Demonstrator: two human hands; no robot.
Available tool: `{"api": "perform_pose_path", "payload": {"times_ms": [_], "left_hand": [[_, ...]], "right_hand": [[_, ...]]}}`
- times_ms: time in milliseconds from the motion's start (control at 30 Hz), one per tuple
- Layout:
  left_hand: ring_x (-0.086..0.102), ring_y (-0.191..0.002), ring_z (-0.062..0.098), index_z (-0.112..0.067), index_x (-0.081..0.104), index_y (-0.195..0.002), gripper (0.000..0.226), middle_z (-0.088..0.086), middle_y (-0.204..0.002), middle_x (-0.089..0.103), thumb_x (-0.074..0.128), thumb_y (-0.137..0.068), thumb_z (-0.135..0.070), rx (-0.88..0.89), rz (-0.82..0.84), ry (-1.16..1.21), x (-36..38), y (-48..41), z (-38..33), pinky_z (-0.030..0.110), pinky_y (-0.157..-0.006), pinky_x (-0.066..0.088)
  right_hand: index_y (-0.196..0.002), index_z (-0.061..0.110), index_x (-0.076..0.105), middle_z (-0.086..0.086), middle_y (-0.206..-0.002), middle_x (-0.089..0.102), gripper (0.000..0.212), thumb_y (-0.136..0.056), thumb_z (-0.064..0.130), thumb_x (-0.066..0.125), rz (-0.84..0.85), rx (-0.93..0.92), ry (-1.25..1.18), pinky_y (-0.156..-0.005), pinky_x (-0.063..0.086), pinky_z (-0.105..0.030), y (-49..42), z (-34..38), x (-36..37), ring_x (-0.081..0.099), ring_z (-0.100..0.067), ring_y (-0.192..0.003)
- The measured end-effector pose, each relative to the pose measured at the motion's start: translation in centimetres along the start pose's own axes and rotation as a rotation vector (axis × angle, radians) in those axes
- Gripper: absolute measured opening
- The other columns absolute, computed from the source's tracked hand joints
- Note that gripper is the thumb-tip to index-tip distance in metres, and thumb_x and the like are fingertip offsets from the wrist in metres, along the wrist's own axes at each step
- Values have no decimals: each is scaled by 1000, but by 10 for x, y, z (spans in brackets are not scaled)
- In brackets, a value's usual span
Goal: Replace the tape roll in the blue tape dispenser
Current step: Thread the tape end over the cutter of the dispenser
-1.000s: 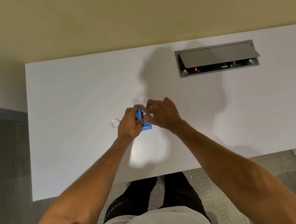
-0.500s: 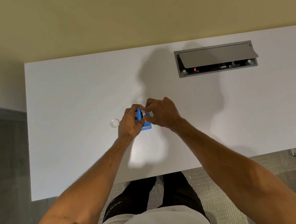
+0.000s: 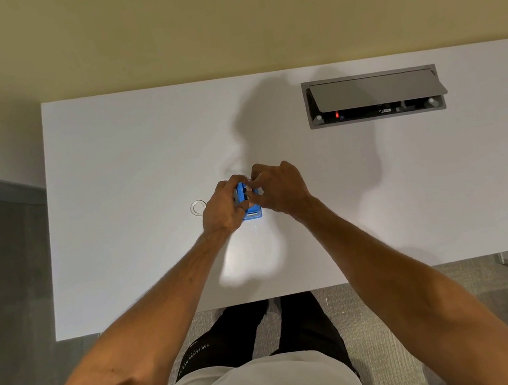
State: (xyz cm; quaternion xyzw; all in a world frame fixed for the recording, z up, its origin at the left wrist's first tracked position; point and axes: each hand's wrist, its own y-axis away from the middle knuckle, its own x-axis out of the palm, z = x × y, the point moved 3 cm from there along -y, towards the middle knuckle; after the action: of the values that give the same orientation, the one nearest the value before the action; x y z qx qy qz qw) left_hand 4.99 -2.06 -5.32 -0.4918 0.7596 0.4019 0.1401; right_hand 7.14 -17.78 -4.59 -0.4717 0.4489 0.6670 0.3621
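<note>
The small blue tape dispenser point(image 3: 250, 208) stands on the white desk point(image 3: 115, 167) near its middle, mostly covered by both hands. My left hand point(image 3: 223, 205) wraps around its left side and holds it. My right hand point(image 3: 280, 188) comes from the right with fingertips pinched at the dispenser's top, where a dark slot shows; what the fingers hold is hidden. A clear tape roll point(image 3: 198, 207) lies flat on the desk just left of my left hand, apart from it.
A grey cable box point(image 3: 374, 96) with its lid tilted open sits in the desk at the back right. The desk's near edge runs just above my legs. A grey partition stands to the left, carpet below.
Both hands stay on the dispenser with only slight finger shifts. The clear roll has not moved.
</note>
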Motion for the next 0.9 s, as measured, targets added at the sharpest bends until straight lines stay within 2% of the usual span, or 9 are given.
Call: {"api": "perform_pose_path", "payload": {"times_ms": [133, 367, 533, 700, 800, 900], "left_hand": [[70, -119, 30, -29, 56, -143, 46, 5, -141, 62, 72, -100, -34, 0, 3, -20, 1, 0, -1, 48, -99, 62], [71, -114, 31, -32, 55, -142, 46, 3, -140, 62, 70, -99, -33, -2, 3, -10, -1, 2, -1, 50, -98, 62], [70, -112, 31, -32, 55, -140, 43, 3, -136, 62, 69, -100, -35, -5, 4, 9, -1, 4, -1, 50, -97, 61], [70, -116, 28, -31, 56, -142, 47, 3, -140, 62, 70, -100, -45, 8, 21, 26, -2, 6, -1, 46, -100, 61], [68, -121, 29, -28, 56, -143, 44, 4, -141, 62, 69, -102, -40, 15, 23, 12, -2, 5, -3, 49, -103, 60], [69, -120, 29, -28, 55, -142, 47, 4, -140, 62, 73, -99, -33, 0, 15, -12, -1, 6, -3, 49, -99, 61]], "right_hand": [[-94, 21, 76, 3, -95, 69, 48, -100, 61, 50, -9, -3, -26, -67, 32, -28, 2, 2, 0, 49, -15, -62], [-93, 22, 76, 5, -100, 69, 49, -106, 56, 42, -14, 18, -34, -72, 46, -31, 7, -1, 2, 61, -18, -67], [-95, 26, 77, 7, -101, 70, 43, -105, 53, 45, -53, 32, -62, -70, 49, -32, 9, -1, -1, 62, -17, -67], [-110, 29, 75, 9, -107, 72, 37, -103, 53, 48, -106, 23, -54, -73, 54, -32, 18, -1, 2, 68, -14, -85], [-115, 26, 74, 9, -110, 73, 39, -103, 54, 50, -117, 42, -75, -77, 56, -32, 19, 1, 2, 69, -14, -89], [-112, 25, 72, 8, -104, 72, 35, -101, 52, 53, -124, 70, -70, -74, 55, -31, 16, 5, 0, 68, -15, -84]]}}
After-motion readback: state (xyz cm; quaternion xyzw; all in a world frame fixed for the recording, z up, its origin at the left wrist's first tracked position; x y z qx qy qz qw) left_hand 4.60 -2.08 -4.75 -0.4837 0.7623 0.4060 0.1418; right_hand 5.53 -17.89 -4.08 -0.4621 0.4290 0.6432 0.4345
